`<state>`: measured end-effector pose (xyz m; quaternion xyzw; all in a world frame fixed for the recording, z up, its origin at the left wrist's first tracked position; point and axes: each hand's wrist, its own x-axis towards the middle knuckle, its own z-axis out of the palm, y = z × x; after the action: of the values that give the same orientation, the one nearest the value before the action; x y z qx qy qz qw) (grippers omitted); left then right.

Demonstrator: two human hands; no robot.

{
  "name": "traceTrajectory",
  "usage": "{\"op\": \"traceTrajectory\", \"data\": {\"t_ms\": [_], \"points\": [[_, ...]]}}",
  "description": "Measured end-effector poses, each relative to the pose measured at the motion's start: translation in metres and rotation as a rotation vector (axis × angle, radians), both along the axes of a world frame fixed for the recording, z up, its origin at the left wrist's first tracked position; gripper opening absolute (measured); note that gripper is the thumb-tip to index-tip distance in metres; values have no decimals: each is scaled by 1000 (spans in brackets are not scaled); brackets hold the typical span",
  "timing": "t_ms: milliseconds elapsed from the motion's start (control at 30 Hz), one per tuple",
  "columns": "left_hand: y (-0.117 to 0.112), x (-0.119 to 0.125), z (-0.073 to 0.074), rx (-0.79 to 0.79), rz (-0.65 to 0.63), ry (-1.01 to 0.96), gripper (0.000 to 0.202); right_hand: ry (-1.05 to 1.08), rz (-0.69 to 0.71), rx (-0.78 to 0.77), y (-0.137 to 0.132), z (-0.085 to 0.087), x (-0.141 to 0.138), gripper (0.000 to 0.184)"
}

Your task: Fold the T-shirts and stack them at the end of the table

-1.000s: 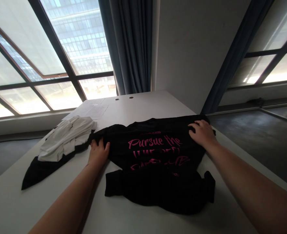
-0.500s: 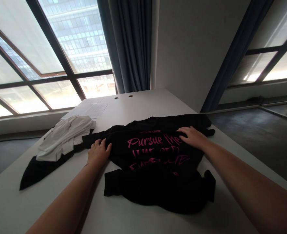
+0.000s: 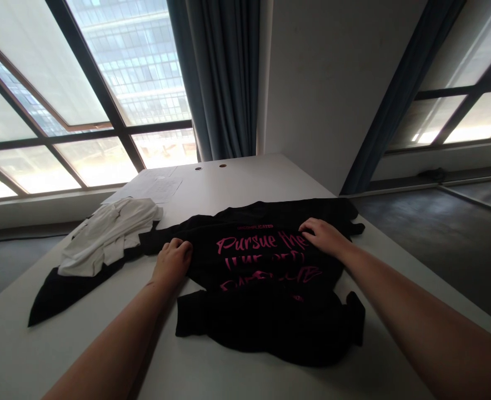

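A black sweatshirt [image 3: 270, 328] with pink lettering lies across the white table in front of me, its near part bunched over the lower lines of print. My left hand [image 3: 174, 258] is at its left side, fingers curled down and closed on the fabric. On the right, beside the end of the word "the", my right hand [image 3: 322, 236] has its fingers bent and pinching the cloth. One black sleeve reaches left from the sweatshirt towards a crumpled white garment [image 3: 108, 233]. That garment rests on a black piece of cloth [image 3: 58, 300].
The white table [image 3: 237, 186] carries sheets of paper [image 3: 154, 189] at the far left and has two round holes near its back edge. Behind it stand a blue-grey curtain [image 3: 224, 83], a wall and windows. Grey floor shows at both sides.
The fingers of my left hand have curled in and moved slightly right onto the sweatshirt. My right hand's fingers have bent more into the fabric. The view has shifted slightly.
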<state>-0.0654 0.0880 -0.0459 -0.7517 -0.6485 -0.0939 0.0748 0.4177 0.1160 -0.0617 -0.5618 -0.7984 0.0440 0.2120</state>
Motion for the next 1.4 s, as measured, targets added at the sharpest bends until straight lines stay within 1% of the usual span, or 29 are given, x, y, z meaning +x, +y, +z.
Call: {"op": "traceTrajectory", "data": {"t_ms": [67, 167, 233, 300, 400, 500, 600, 667, 733, 800, 867, 900, 933, 967, 1033, 1100, 1133, 1167, 1233, 1300, 1333, 1400], "points": [[-1, 2, 1, 42, -52, -29, 23, 10, 22, 25, -3, 3, -3, 19], [-1, 3, 0, 103, -198, -122, 21, 67, 62, 35, -9, 8, -6, 16], [-1, 3, -1, 84, -293, -195, 22, 98, 37, -3, -12, 9, -8, 17], [-1, 1, 0, 31, -317, -233, 22, 109, -12, -46, -14, 10, -9, 18], [-5, 3, 6, -29, -236, -193, 21, 107, -65, -86, -14, 11, -10, 19], [-11, 9, 14, -90, -162, -102, 21, 77, -76, -150, -16, 17, -14, 21], [-14, 17, 23, -159, -79, 12, 25, 20, -51, -240, -19, 28, -20, 25], [-17, 20, 28, -188, -24, 83, 32, -12, 1, -325, -24, 37, -24, 25], [-21, 20, 32, -225, -7, 122, 37, -23, 82, -470, -32, 46, -27, 23], [-28, 19, 35, -300, -10, 138, 41, -3, 138, -702, -40, 54, -30, 24], [-35, 18, 38, -389, 0, 154, 42, 40, 156, -907, -48, 58, -33, 26], [-38, 18, 39, -416, 12, 165, 41, 61, 151, -940, -51, 59, -34, 27], [-40, 18, 39, -419, 26, 175, 40, 74, 136, -902, -52, 59, -35, 27], [-41, 18, 40, -399, 39, 185, 38, 71, 115, -801, -52, 57, -37, 27], [-39, 19, 38, -308, 63, 182, 34, 38, 57, -489, -48, 51, -38, 24], [-32, 18, 34, -173, 72, 120, 31, -18, 37, -191, -40, 41, -37, 24], [-27, 16, 30, -99, 54, 70, 29, -53, 47, -88, -36, 35, -35, 24], [-21, 13, 26, -32, 12, 14, 28, -90, 53, -20, -32, 28, -32, 25], [-10, 5, 14, 45, -119, -83, 33, -171, 27, 23, -25, 16, -25, 31], [-1, -2, 3, 5, -230, -141, 41, -226, -39, -7, -19, 7, -17, 39], [2, -4, -1, -38, -250, -153, 44, -239, -74, -21, -18, 4, -13, 41], [5, -6, -7, -98, -216, -142, 48, -246, -124, -32, -16, 3, -9, 39]]}}
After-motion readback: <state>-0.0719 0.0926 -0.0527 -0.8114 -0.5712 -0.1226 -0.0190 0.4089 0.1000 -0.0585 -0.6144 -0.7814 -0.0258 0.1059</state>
